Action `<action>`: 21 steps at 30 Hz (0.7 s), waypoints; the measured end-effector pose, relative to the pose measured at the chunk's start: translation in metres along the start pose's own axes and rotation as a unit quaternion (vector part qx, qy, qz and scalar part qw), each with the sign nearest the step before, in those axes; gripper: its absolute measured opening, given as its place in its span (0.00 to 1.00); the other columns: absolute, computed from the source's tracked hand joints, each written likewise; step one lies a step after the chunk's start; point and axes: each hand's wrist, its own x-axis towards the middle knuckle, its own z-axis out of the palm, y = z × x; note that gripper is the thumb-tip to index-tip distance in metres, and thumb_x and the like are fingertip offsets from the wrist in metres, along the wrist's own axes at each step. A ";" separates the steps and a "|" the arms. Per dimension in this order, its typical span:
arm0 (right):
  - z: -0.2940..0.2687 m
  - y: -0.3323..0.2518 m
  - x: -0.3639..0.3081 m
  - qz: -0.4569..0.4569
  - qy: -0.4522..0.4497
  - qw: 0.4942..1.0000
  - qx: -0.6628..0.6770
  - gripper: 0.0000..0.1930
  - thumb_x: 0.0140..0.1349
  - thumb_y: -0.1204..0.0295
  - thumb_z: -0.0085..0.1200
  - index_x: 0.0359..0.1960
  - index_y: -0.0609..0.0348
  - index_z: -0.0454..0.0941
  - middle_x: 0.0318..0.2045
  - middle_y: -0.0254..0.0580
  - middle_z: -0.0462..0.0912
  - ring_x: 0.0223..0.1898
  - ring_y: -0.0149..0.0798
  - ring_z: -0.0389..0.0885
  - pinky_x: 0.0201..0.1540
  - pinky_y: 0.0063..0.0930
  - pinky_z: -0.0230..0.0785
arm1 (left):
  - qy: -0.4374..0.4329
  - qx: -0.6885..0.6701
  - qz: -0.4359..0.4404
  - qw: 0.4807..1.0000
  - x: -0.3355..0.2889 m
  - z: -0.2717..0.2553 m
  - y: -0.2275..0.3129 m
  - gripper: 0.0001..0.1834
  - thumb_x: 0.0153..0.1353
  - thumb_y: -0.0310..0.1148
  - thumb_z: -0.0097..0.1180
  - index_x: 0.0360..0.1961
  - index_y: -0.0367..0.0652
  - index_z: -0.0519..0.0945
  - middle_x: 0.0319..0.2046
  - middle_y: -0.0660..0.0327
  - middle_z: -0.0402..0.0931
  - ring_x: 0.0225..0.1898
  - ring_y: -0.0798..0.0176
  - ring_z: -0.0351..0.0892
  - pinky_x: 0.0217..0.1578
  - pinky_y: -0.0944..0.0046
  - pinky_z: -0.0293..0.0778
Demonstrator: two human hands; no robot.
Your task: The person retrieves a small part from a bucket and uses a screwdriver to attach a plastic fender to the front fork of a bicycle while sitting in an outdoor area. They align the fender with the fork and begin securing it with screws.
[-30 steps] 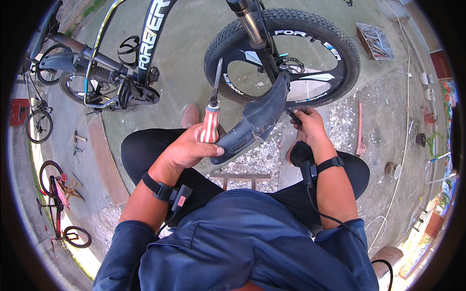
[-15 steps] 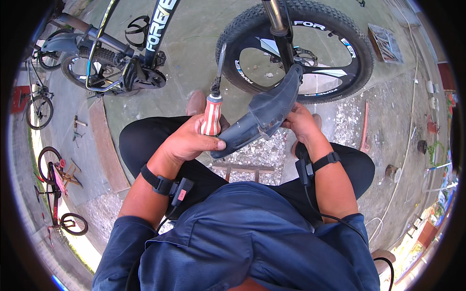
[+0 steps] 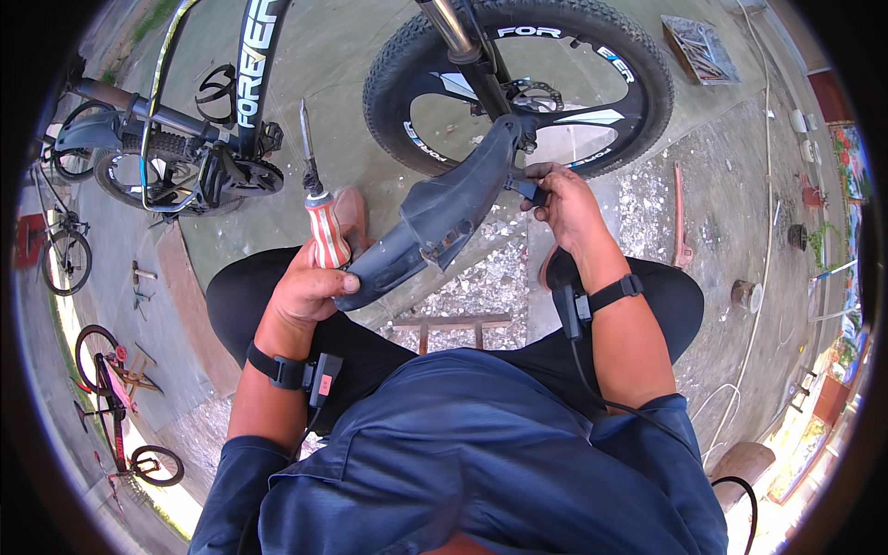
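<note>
My left hand [image 3: 307,289] is closed on a screwdriver [image 3: 328,233] with a red-and-white striped handle, its blade pointing up and away. The same hand's thumb pins the near end of a black bicycle mudguard [image 3: 449,208]. The mudguard slants up to the right, its far end in front of the fork [image 3: 481,83] of a bicycle's front wheel [image 3: 647,88]; whether they touch I cannot tell. Just right of the mudguard, my right hand [image 3: 572,211] pinches a small black piece [image 3: 527,190], perhaps a strap or clip. Whether this piece is joined to the mudguard is unclear.
The bicycle's frame [image 3: 254,69] rises at the upper left. A low wooden stool [image 3: 450,323] stands between my legs. On the ground lie a hammer [image 3: 141,272], a red-handled tool [image 3: 681,217] and a tray of metal parts [image 3: 700,51]. Another bicycle [image 3: 116,398] is at far left.
My right hand has come out from the mudguard's edge, and the small black piece now shows in its fingers. My left hand, screwdriver and mudguard appear farther left, as the whole view shifts.
</note>
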 end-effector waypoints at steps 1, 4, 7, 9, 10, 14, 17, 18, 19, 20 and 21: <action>-0.001 -0.002 -0.001 -0.005 0.000 1.000 0.005 0.12 0.61 0.76 0.39 0.44 0.61 0.73 0.35 0.40 0.80 0.26 0.37 0.81 0.23 0.22 0.65 | -0.002 -0.011 -0.008 1.000 0.001 0.000 -0.001 0.25 0.33 0.32 0.66 0.35 0.36 0.71 0.31 0.59 0.70 0.35 0.61 0.71 0.40 0.66 0.66; -0.007 -0.002 -0.001 -0.018 0.001 0.997 0.072 0.14 0.61 0.77 0.39 0.47 0.63 0.70 0.35 0.43 0.80 0.28 0.39 0.81 0.26 0.25 0.69 | -0.006 -0.034 -0.025 0.999 0.003 -0.002 -0.003 0.31 0.32 0.29 0.67 0.43 0.36 0.72 0.32 0.62 0.69 0.36 0.63 0.71 0.42 0.66 0.66; -0.012 -0.005 -0.001 -0.028 -0.007 0.993 0.113 0.16 0.60 0.77 0.38 0.50 0.65 0.68 0.36 0.47 0.79 0.32 0.42 0.82 0.34 0.31 0.75 | -0.010 -0.031 -0.026 0.999 0.006 -0.003 -0.006 0.31 0.33 0.29 0.66 0.44 0.37 0.71 0.32 0.62 0.69 0.36 0.63 0.71 0.42 0.66 0.66; -0.011 -0.009 -0.004 -0.031 -0.017 0.990 0.136 0.19 0.59 0.77 0.40 0.54 0.66 0.65 0.37 0.49 0.78 0.35 0.43 0.81 0.39 0.35 0.76 | -0.011 -0.021 -0.019 1.000 0.008 0.000 -0.006 0.29 0.34 0.29 0.65 0.43 0.37 0.71 0.32 0.62 0.69 0.37 0.63 0.71 0.43 0.65 0.66; -0.009 -0.011 -0.006 -0.033 -0.022 0.988 0.148 0.21 0.59 0.77 0.40 0.56 0.67 0.64 0.38 0.49 0.77 0.36 0.44 0.81 0.42 0.37 0.77 | -0.011 -0.016 -0.019 1.000 0.008 0.001 -0.006 0.26 0.35 0.29 0.65 0.40 0.37 0.71 0.33 0.58 0.71 0.38 0.59 0.73 0.44 0.61 0.68; -0.007 -0.015 -0.010 -0.053 -0.040 0.982 0.175 0.25 0.57 0.77 0.43 0.59 0.67 0.61 0.40 0.51 0.78 0.39 0.47 0.81 0.50 0.46 0.75 | -0.021 0.003 -0.022 1.000 0.011 0.002 -0.006 0.21 0.36 0.28 0.63 0.34 0.36 0.70 0.36 0.50 0.75 0.39 0.52 0.78 0.47 0.54 0.73; -0.007 -0.016 -0.010 -0.079 -0.071 0.974 0.202 0.27 0.57 0.79 0.46 0.60 0.66 0.59 0.43 0.53 0.77 0.43 0.49 0.81 0.54 0.50 0.72 | -0.030 -0.006 -0.024 0.999 0.013 0.003 -0.006 0.21 0.37 0.28 0.63 0.34 0.36 0.71 0.36 0.50 0.76 0.39 0.52 0.78 0.47 0.55 0.73; -0.006 -0.016 -0.010 -0.091 -0.080 0.971 0.206 0.28 0.56 0.79 0.48 0.61 0.66 0.59 0.44 0.53 0.77 0.44 0.49 0.80 0.55 0.51 0.71 | -0.032 -0.013 -0.024 0.999 0.013 0.004 -0.006 0.21 0.37 0.28 0.63 0.34 0.36 0.71 0.36 0.50 0.76 0.39 0.52 0.78 0.47 0.55 0.73; -0.005 -0.017 -0.011 -0.103 -0.089 0.968 0.209 0.29 0.56 0.80 0.49 0.61 0.66 0.58 0.45 0.54 0.77 0.45 0.50 0.80 0.56 0.51 0.70 | -0.033 -0.015 -0.024 0.999 0.014 0.004 -0.007 0.20 0.37 0.28 0.63 0.34 0.36 0.71 0.35 0.50 0.75 0.38 0.53 0.77 0.46 0.56 0.73; -0.004 -0.017 -0.012 -0.105 -0.087 0.968 0.210 0.29 0.56 0.80 0.50 0.61 0.66 0.58 0.47 0.54 0.76 0.47 0.49 0.79 0.56 0.51 0.70 | -0.034 -0.016 -0.025 0.999 0.016 0.005 -0.007 0.20 0.37 0.28 0.63 0.33 0.36 0.71 0.35 0.51 0.75 0.38 0.53 0.77 0.45 0.57 0.73; -0.003 -0.019 -0.013 -0.107 -0.086 0.968 0.210 0.29 0.56 0.80 0.51 0.61 0.65 0.58 0.48 0.54 0.76 0.48 0.49 0.79 0.57 0.51 0.69 | -0.035 -0.017 -0.025 0.999 0.017 0.006 -0.007 0.20 0.37 0.28 0.63 0.33 0.36 0.71 0.34 0.52 0.75 0.37 0.54 0.77 0.45 0.58 0.73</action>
